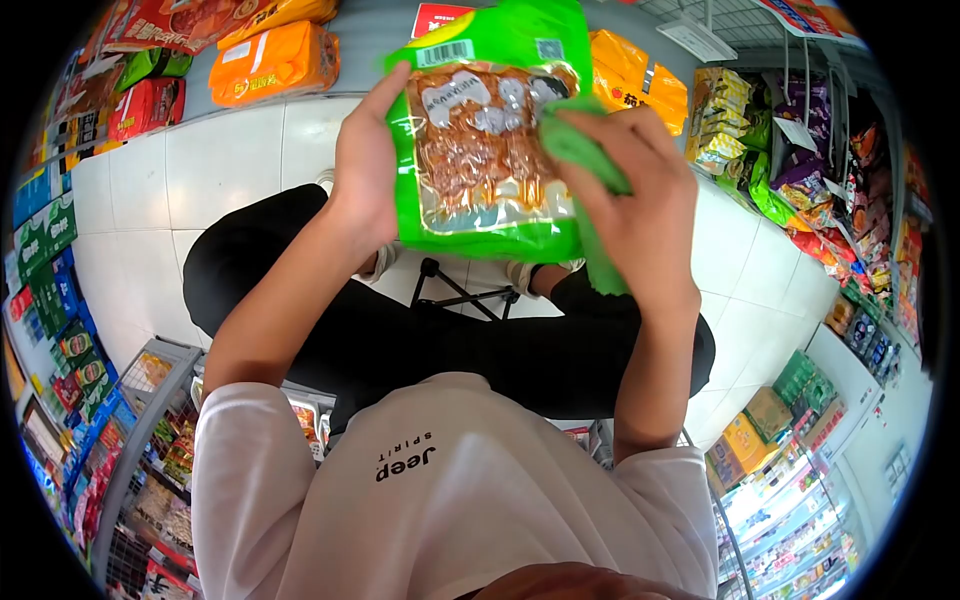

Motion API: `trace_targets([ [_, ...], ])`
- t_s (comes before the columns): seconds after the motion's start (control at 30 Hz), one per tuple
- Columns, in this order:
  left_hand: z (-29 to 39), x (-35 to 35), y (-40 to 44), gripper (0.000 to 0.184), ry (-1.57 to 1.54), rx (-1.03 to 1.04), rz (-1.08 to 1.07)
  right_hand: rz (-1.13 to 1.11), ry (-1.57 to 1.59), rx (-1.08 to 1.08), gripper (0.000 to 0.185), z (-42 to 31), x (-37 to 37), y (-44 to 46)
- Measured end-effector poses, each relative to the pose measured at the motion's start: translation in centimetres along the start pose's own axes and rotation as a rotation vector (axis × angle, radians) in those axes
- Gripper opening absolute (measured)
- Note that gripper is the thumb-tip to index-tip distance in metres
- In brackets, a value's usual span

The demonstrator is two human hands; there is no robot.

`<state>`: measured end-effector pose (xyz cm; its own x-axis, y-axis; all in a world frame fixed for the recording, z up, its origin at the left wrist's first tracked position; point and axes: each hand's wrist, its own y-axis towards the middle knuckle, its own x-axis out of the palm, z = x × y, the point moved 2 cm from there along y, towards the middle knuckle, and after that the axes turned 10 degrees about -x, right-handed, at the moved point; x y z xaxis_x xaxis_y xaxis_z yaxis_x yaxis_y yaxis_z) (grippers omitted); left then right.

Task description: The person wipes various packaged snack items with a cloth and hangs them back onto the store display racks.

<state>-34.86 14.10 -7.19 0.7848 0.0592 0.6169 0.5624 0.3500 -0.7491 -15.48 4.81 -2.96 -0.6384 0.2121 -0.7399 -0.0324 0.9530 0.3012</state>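
**While our left hand (370, 165) grips the green snack bag (480, 170), our right hand (645, 200) holds a green cloth (575, 145) to its front**

Nearest us is our white Jeep T-shirt (400, 530). Beyond it, both hands are closed: the left around the bag's left edge, thumb in front, the right on the bunched cloth, which touches the right side of the clear window.

We judge the wiping to be partway along. The cloth covers only that right side; whether the rest is done or left, we cannot tell, and the back is hidden.

The bag is held up beyond our black trousers (440, 350), above the tiled floor (125, 190). Farther off, orange packs (275, 62) stand on a grey shelf (375, 40).
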Motion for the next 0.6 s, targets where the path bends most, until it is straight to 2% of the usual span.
trace_targets([
  [0.07, -0.3, 0.1, 0.0, 0.059, 0.068, -0.010, 0.002, 0.103, -0.053, -0.003, 0.040, 0.6, -0.2, 0.2],
  [0.17, -0.8, 0.0, 0.1, 0.058, 0.087, -0.019, -0.059, 0.071, -0.093, -0.052, 0.039, -0.3, 0.1, 0.2],
  [0.3, -1.4, -1.2, 0.9, 0.057, 0.110, -0.037, -0.070, -0.111, 0.129, -0.050, 0.038, -0.8, 0.7, 0.0],
  [0.33, -1.6, -1.2, 1.0, 0.057, 0.103, -0.048, -0.057, -0.058, 0.055, -0.074, 0.037, -0.2, 0.6, 0.0],
  [0.47, -1.5, -0.3, 0.5, 0.056, 0.097, -0.046, -0.044, 0.100, -0.020, 0.124, 0.036, 1.4, -0.5, 0.2],
  [0.6, -0.8, 0.0, 0.3, 0.055, 0.088, -0.058, -0.052, -0.029, 0.039, -0.063, 0.035, -0.5, -0.1, 0.3],
])
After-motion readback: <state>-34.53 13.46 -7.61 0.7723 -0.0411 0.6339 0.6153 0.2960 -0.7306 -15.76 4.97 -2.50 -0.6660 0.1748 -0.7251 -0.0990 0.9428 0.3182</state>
